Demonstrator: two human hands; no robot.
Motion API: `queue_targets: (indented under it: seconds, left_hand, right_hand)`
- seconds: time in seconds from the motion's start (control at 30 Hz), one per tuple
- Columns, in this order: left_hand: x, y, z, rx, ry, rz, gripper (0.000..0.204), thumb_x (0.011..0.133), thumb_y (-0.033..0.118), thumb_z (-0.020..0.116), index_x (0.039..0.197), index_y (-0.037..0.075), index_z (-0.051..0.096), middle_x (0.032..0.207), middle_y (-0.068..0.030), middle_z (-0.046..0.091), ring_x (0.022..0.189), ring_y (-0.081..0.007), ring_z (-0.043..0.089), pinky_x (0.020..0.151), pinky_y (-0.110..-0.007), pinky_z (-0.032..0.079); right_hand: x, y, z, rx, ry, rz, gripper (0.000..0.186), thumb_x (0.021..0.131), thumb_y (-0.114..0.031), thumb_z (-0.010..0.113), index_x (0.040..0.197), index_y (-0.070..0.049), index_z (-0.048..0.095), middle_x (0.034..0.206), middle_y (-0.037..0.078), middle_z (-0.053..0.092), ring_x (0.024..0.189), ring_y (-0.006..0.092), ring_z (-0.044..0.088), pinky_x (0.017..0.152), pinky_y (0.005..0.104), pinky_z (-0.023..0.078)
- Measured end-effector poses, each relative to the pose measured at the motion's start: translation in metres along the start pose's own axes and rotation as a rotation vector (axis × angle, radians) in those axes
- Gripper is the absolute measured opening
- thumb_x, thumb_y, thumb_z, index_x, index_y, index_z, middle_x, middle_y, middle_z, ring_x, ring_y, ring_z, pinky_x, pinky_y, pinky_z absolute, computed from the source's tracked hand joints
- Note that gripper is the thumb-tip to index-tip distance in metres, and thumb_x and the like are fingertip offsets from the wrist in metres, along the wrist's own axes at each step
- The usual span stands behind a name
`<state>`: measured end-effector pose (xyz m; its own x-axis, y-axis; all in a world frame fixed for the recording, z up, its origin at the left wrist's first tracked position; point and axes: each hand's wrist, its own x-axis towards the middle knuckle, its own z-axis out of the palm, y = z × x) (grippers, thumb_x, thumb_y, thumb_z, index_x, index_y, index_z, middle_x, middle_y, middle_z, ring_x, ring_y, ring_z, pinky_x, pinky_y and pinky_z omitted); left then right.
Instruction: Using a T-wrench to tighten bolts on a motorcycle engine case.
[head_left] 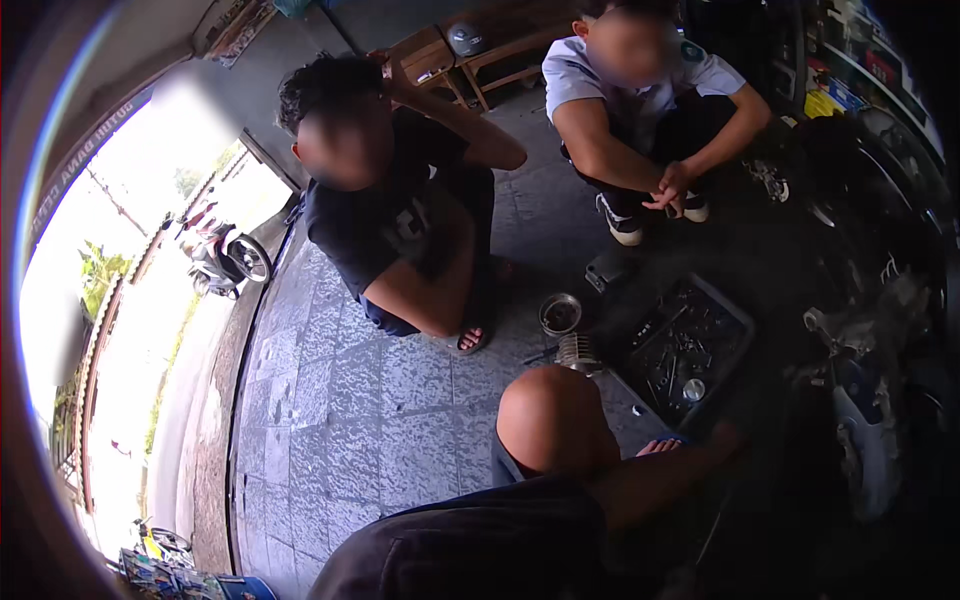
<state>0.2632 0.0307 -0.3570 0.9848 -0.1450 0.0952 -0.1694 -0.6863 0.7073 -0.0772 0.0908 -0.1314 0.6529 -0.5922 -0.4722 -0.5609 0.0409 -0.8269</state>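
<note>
My left forearm reaches to the right across the lower middle, and my left hand (728,438) fades into deep shadow beside the near right corner of a black tray (740,330). Its fingers are too dark to make out, so I cannot tell if they hold anything. Small metal parts and what look like tools lie scattered in the tray, with a silver round piece (693,390) near its front. To its left are a finned metal cylinder (575,352) and a round metal part (560,315). I see nothing of my right hand.
Dark, partly dismantled motorcycle parts (865,400) stand at the right. Two people crouch beyond the tray, one in a dark shirt (400,220), one in a white shirt (640,95). My bare knee (550,415) is close to the finned cylinder. A wooden bench (425,55) is behind.
</note>
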Motion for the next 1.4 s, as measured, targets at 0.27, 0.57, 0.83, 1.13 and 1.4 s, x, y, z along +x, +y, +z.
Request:
queue_targets:
  seconds: [0.27, 0.57, 0.83, 1.13, 1.4]
  left_hand:
    - [-0.039, 0.035, 0.028, -0.757, -0.433, -0.407, 0.025, 0.087, 0.026, 0.055, 0.101, 0.007, 0.065, 0.095, -0.0198, 0.065, 0.088, -0.0357, 0.064, 0.077, -0.049, 0.052]
    - [-0.004, 0.029, -0.018, -0.67, -0.465, -0.221, 0.026, 0.088, 0.026, 0.054, 0.102, 0.006, 0.065, 0.096, -0.0186, 0.065, 0.088, -0.0335, 0.064, 0.076, -0.048, 0.052]
    - [-0.019, 0.055, -0.014, -0.691, -0.517, -0.172, 0.027, 0.089, 0.026, 0.053, 0.103, 0.006, 0.064, 0.097, -0.0174, 0.065, 0.089, -0.0316, 0.063, 0.076, -0.047, 0.052]
    - [-0.009, 0.041, -0.02, -0.693, -0.521, -0.124, 0.028, 0.09, 0.027, 0.052, 0.104, 0.005, 0.063, 0.099, -0.0161, 0.064, 0.089, -0.0294, 0.063, 0.076, -0.045, 0.052]
    - [-0.018, 0.038, -0.022, -0.713, -0.539, -0.085, 0.028, 0.092, 0.027, 0.052, 0.105, 0.004, 0.062, 0.1, -0.015, 0.064, 0.09, -0.0275, 0.063, 0.075, -0.044, 0.052]
  right_hand:
    - [0.01, 0.011, -0.029, 0.017, 0.178, -0.005, 0.021, 0.088, -0.015, 0.056, 0.101, -0.001, 0.065, 0.097, 0.015, 0.063, 0.09, 0.0267, 0.059, 0.077, 0.042, 0.049]
    - [0.026, 0.01, -0.021, -0.093, 0.126, -0.107, 0.022, 0.089, -0.019, 0.055, 0.102, -0.004, 0.064, 0.1, 0.015, 0.064, 0.095, 0.0285, 0.059, 0.082, 0.0445, 0.047]
    - [0.032, 0.03, -0.031, -0.254, 0.186, -0.189, 0.023, 0.09, -0.022, 0.053, 0.103, -0.007, 0.064, 0.103, 0.014, 0.064, 0.1, 0.0301, 0.059, 0.087, 0.0468, 0.046]
    - [0.031, 0.074, -0.039, -0.738, 0.177, -0.529, 0.024, 0.09, -0.025, 0.052, 0.105, -0.01, 0.064, 0.107, 0.014, 0.064, 0.106, 0.032, 0.058, 0.093, 0.0493, 0.044]
    - [0.04, 0.069, -0.036, -0.635, 0.176, -0.461, 0.024, 0.09, -0.026, 0.052, 0.106, -0.011, 0.063, 0.107, 0.014, 0.064, 0.106, 0.0316, 0.058, 0.093, 0.0492, 0.044]
